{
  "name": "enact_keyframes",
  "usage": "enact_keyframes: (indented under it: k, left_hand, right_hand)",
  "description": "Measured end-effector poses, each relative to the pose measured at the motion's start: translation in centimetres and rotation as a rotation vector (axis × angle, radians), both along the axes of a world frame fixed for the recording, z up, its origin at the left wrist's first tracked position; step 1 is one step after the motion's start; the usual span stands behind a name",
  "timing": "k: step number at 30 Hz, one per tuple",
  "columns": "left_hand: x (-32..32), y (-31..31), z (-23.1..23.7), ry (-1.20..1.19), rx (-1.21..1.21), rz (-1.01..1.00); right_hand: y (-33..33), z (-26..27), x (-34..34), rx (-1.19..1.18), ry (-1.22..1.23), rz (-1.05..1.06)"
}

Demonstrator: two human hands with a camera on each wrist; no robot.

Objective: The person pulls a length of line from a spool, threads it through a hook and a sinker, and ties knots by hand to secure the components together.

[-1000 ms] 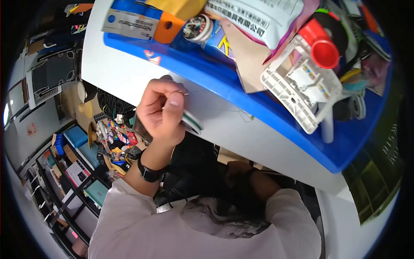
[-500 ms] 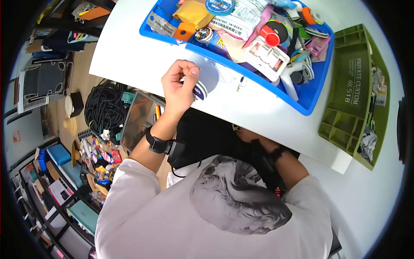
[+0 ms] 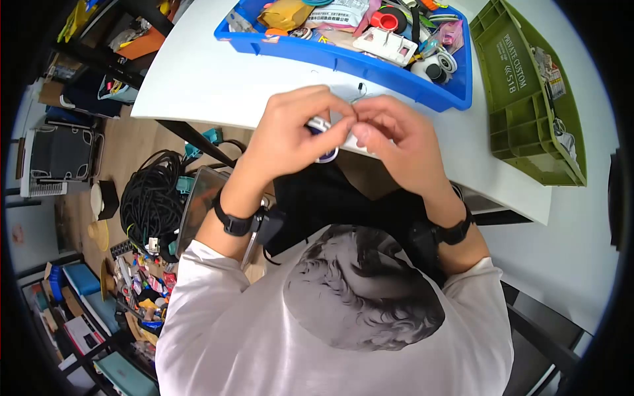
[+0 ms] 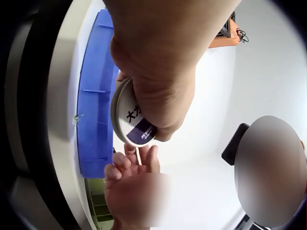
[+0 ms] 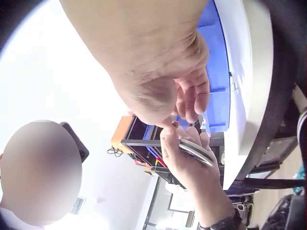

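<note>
My left hand (image 3: 294, 135) grips a flat round spool (image 3: 325, 153), white with a dark purple label. In the left wrist view, the spool (image 4: 128, 115) shows dark characters on its face. Seen edge-on in the right wrist view, the spool (image 5: 195, 152) sticks out of the left palm. My right hand (image 3: 399, 142) meets the left at the fingertips, its fingers loosely bent. I cannot tell whether something thin lies between the right fingertips. Just beyond the hands, a small black piece with a thin loop (image 3: 361, 86) lies on the white table (image 3: 198, 86).
A blue bin (image 3: 343, 66) full of packets and small goods stands at the back of the table. To its right is a green crate (image 3: 522, 99). Coiled black cable (image 3: 155, 198) and a pile of bright odds and ends (image 3: 142, 290) lie on the floor at left.
My right hand has come up from my lap to the left hand's fingertips. The left hand keeps the spool and has shifted slightly right. The head view has tilted down towards the body.
</note>
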State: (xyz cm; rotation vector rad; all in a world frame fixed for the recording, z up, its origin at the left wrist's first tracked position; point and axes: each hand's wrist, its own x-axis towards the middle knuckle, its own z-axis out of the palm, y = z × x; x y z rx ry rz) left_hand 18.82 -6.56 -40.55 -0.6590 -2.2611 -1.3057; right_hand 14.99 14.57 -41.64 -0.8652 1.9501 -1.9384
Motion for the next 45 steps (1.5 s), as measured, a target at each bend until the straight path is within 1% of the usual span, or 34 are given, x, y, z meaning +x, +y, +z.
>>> enact_keyframes:
  k: [1,2,7,10,12,13,14,15,17,18,20,21,23,24,26,27,29,30,32,33,34,36,37,38,40,42,44,45]
  left_hand:
    - [-0.1,-0.2,0.1,0.003,-0.013,0.004]
    - [-0.2,-0.4,0.2,0.003,-0.027,0.008]
    - [-0.5,-1.0,0.3,0.037,-0.067,-0.046]
    - [-0.6,-1.3,0.6,-0.002,-0.035,-0.054]
    - [-1.1,-1.8,0.7,0.027,-0.014,-0.018]
    - [-1.4,-2.6,0.4,0.027,-0.007,0.018]
    - [-1.6,-3.2,0.3,-0.009,0.050,0.073]
    - [-1.7,-4.2,0.0,-0.031,0.080,0.095]
    - [-2.0,-5.9,-0.6,-0.062,0.149,0.122]
    - [-2.3,-6.5,-0.8,-0.072,0.145,0.125]
    - [-2.5,-8.0,-1.2,-0.099,0.123,0.170]
    - [-2.7,-8.7,-1.3,-0.097,0.094,0.186]
    - [-3.2,-9.8,-1.5,-0.113,0.093,0.217]
    - [-3.3,-10.2,-1.6,-0.114,0.096,0.242]
    - [-3.1,-10.3,-1.1,-0.117,0.108,0.240]
    - [-2.7,-10.3,-0.8,-0.088,0.084,0.211]
    - [-2.4,-9.7,-0.1,-0.008,0.070,0.136]
    - [-2.3,-9.6,0.2,-0.014,0.069,0.135]
    - [-2.1,-9.5,0.7,0.132,-0.018,-0.017]
    - [-2.0,-9.6,0.8,0.153,0.014,-0.050]
    - [-1.8,-9.9,0.9,0.151,0.014,-0.048]
    - [-1.4,-10.7,1.0,0.107,0.168,0.027]
    - [-1.5,-11.4,0.8,0.107,0.227,0.032]
    - [-1.6,-12.0,0.5,0.102,0.228,0.038]
    - [-2.0,-12.9,-0.1,0.051,0.361,0.040]
    - [-2.5,-13.5,-1.0,0.036,0.369,0.063]
    - [-3.0,-14.0,-1.9,-0.026,0.379,0.072]
    - [-3.2,-13.8,-2.0,-0.029,0.337,0.123]
  right_hand:
    - [-0.4,0.5,0.2,0.025,-0.064,-0.023]
    - [-0.5,0.6,0.2,0.027,-0.062,-0.018]
    - [-0.3,0.5,-0.4,0.058,0.023,-0.080]
    - [0.3,0.2,-0.3,0.071,0.025,-0.102]
    - [0.6,0.7,-0.8,0.071,0.021,-0.108]
    - [0.9,1.0,-0.9,0.073,-0.008,-0.172]
    - [1.2,1.0,-1.0,0.076,-0.038,-0.233]
    - [1.6,0.7,-1.1,0.078,-0.046,-0.225]
    - [2.5,0.1,-1.3,-0.038,-0.032,-0.340]
    - [2.5,-0.3,-1.2,-0.040,-0.043,-0.338]
    - [2.2,-1.2,-1.0,-0.059,0.056,-0.397]
    - [1.8,-1.6,-1.2,-0.061,0.043,-0.393]
    - [0.9,-2.3,-1.4,0.285,0.266,-0.383]
    - [0.2,-2.2,-1.4,0.284,0.252,-0.379]
    - [-1.8,-1.6,-1.6,0.464,0.470,-0.300]
    - [-2.6,-2.2,-1.9,0.496,0.593,-0.328]
    - [-4.4,-2.3,-2.0,0.451,0.623,-0.311]
    - [-5.4,-2.2,-1.9,0.408,0.658,-0.295]
    - [-6.6,-2.0,-1.7,0.420,0.613,-0.293]
    - [-6.9,-2.6,-2.1,0.462,0.678,-0.296]
    - [-7.2,-2.9,-2.4,0.503,0.745,-0.300]
    - [-6.7,-2.9,-2.8,0.505,0.761,-0.325]
    - [-6.3,-3.0,-3.0,0.510,0.775,-0.349]
    - [-6.0,-2.9,-3.1,0.510,0.771,-0.342]
    - [-5.3,-2.4,-3.2,0.402,0.740,-0.396]
    - [-4.7,-1.4,-3.0,0.398,0.731,-0.402]
    - [-4.2,-1.1,-3.1,0.374,0.708,-0.337]
    - [-3.8,-1.1,-3.1,0.379,0.707,-0.340]
